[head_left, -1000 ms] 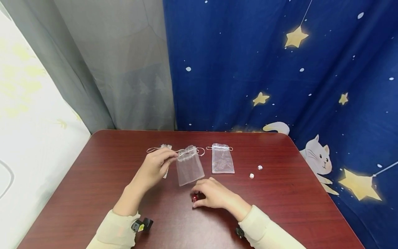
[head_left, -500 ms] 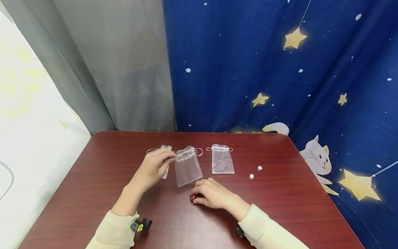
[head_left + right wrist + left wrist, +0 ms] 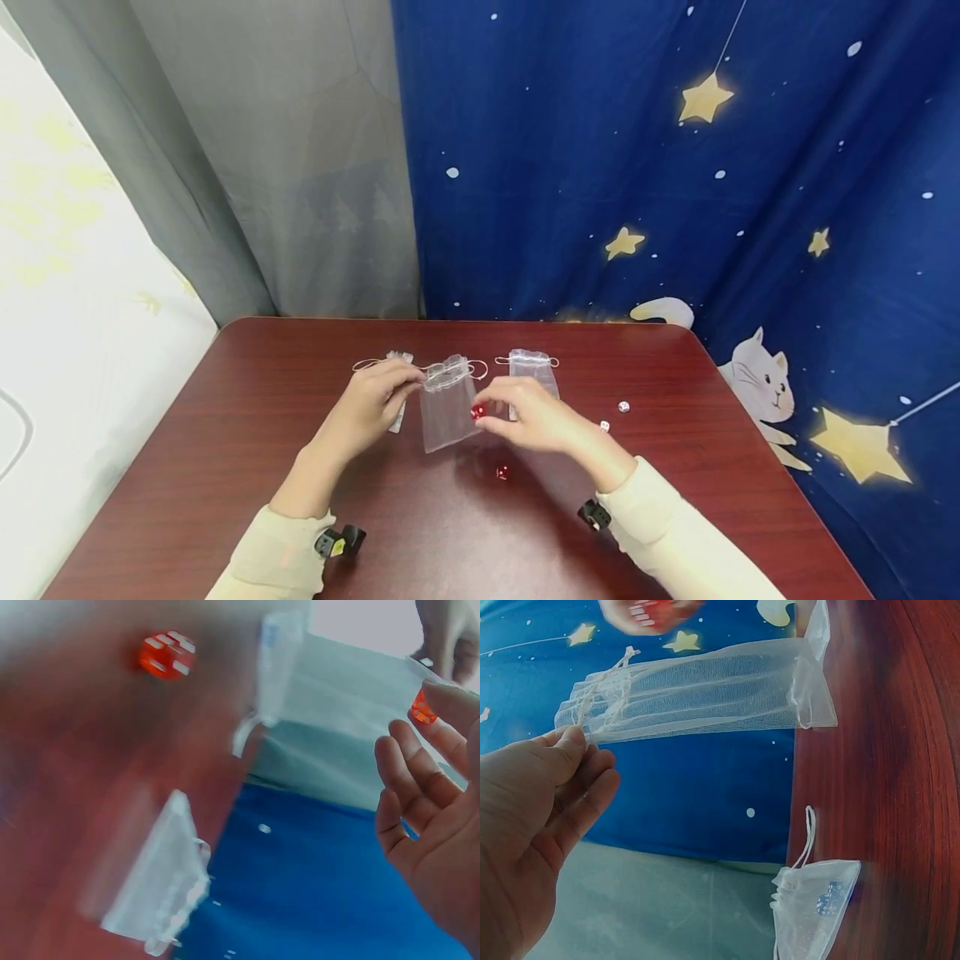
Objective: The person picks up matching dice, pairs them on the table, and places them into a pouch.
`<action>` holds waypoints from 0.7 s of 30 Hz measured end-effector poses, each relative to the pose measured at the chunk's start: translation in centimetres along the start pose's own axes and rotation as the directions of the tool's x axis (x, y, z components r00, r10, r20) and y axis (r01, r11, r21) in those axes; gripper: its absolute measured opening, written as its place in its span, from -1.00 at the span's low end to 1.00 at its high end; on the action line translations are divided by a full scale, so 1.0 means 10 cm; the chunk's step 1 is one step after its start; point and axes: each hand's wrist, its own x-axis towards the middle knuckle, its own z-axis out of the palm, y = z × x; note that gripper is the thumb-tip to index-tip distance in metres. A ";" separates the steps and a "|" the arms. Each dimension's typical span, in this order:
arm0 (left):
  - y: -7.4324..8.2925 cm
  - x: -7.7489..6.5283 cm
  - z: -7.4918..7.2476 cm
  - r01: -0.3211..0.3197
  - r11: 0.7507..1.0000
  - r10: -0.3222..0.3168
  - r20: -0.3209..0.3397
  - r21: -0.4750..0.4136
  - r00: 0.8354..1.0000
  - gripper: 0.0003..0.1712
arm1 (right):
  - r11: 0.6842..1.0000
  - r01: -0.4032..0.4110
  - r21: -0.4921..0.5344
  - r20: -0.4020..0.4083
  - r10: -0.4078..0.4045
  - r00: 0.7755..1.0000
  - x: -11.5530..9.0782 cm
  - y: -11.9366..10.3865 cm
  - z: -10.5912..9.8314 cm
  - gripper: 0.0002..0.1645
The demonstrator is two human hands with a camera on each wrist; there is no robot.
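My left hand [image 3: 372, 396] pinches a sheer white drawstring bag [image 3: 448, 417] near its gathered mouth, and the bag hangs down above the table. Between thumb and fingertip, my right hand [image 3: 536, 417] holds a red die [image 3: 478, 411] close to the bag's right side. The left wrist view shows the mesh of this bag [image 3: 712, 694] stretched out from the thumb and fingers. A second red die [image 3: 502, 472] lies on the table below the right hand; it appears in the right wrist view as a red die [image 3: 166, 655] with white pips.
Another drawstring bag [image 3: 531, 367] lies at the back, partly covered by the right hand. A further bag [image 3: 802, 922], with something blue inside, lies beyond the left hand. Two white dice [image 3: 624, 407] sit right of centre on the reddish-brown table [image 3: 675, 500].
My right hand has lifted one red die from the table and carried it up to the bag, uncovering the second red die. The left hand keeps its grip on the bag, almost unmoved.
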 end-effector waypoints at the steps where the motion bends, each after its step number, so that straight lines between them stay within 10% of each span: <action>1: 0.00 0.00 0.00 -0.002 1.000 0.002 0.001 -0.002 1.000 -0.73 | 1.000 0.009 -0.003 -0.022 -0.009 1.000 0.03 -0.01 -0.05 -0.80; 10: 0.04 0.05 0.03 -0.034 0.999 0.035 0.018 -0.030 0.999 -0.72 | 0.997 0.062 -0.035 -0.268 -0.069 0.961 0.27 -0.05 -0.35 -0.77; 21: 0.16 0.12 0.07 -0.056 0.998 0.057 0.057 -0.007 0.997 -0.77 | 0.999 0.014 0.046 -0.161 -0.006 0.987 0.41 -0.17 -0.29 -0.82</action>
